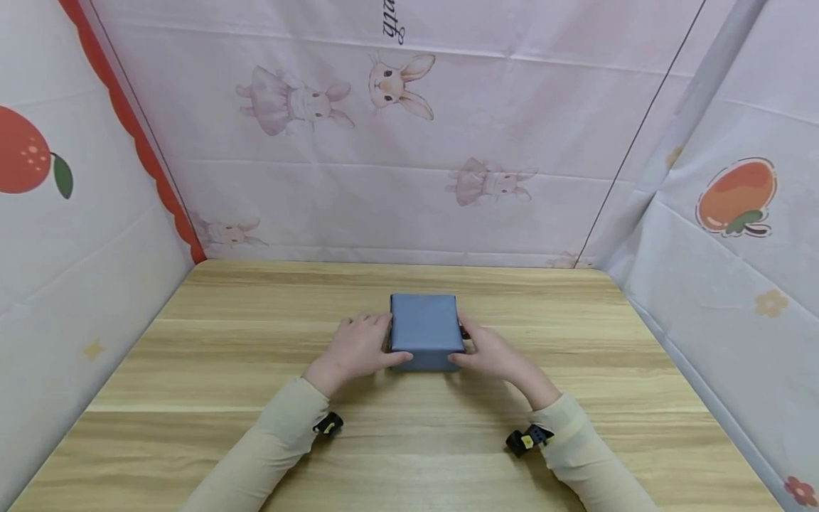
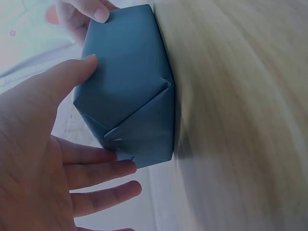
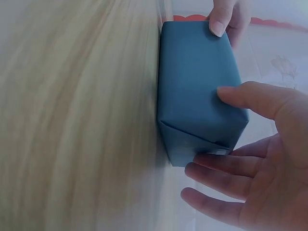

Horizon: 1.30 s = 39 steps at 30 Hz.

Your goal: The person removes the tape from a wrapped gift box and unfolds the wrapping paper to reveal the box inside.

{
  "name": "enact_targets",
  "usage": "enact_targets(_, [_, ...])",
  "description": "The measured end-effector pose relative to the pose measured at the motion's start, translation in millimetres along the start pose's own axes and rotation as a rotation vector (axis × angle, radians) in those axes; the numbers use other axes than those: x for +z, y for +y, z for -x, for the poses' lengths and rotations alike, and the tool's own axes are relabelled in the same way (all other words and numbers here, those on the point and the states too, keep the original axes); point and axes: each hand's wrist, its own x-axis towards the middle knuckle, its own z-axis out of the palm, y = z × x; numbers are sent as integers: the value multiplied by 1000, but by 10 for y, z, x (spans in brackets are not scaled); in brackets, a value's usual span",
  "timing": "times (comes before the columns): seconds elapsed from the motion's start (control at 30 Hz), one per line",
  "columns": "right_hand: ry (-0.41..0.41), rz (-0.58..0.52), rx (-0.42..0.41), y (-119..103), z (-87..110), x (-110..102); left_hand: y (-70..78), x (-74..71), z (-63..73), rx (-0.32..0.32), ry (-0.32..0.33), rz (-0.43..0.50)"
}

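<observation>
A box wrapped in blue paper (image 1: 424, 323) sits on the wooden table between both hands. Folded paper flaps form its ends, and the left wrist view shows one end's diagonal fold (image 2: 137, 113). My left hand (image 1: 360, 346) holds the left side, thumb on the front face and fingertips at the folded end. On the opposite side, my right hand (image 1: 491, 352) grips it the same way, its thumb (image 3: 236, 95) pressing the front face. Some of the lower fingers of each hand reach past the end. The box's back face and underside are hidden.
Wood-grain tabletop (image 1: 409, 455) surrounds the box. Printed cloth walls (image 1: 358, 213) with rabbits and fruit stand at the back and both sides. Black wrist devices (image 1: 329, 424) sit on both sleeves.
</observation>
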Motion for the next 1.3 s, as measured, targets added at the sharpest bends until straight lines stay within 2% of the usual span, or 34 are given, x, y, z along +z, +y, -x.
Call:
enact_targets(0.17, [-22,15,33,1,18,-48,-27,4,7,12,13,-29])
enact_targets(0.4, [-37,41,-26,31,53,-150,-75,-44,2,22,20,-35])
enact_targets(0.6, [-16,67,-28,15,102,-259,-64,-101,10,35,54,-31])
enact_targets(0.8, [65,86,-47,-22,130,-335,-23,-76,6,82,174,-84])
enact_targets(0.93, [114,82,-106,-53,125,-350,-20,-22,3,100,236,-135])
enact_targets(1.13, [272,152,-220,-110,85,-345,-25,68,-25,77,227,-157])
enact_targets(1.3, [440,292,-390,-124,-3,-283,-10,84,-32,86,220,-155])
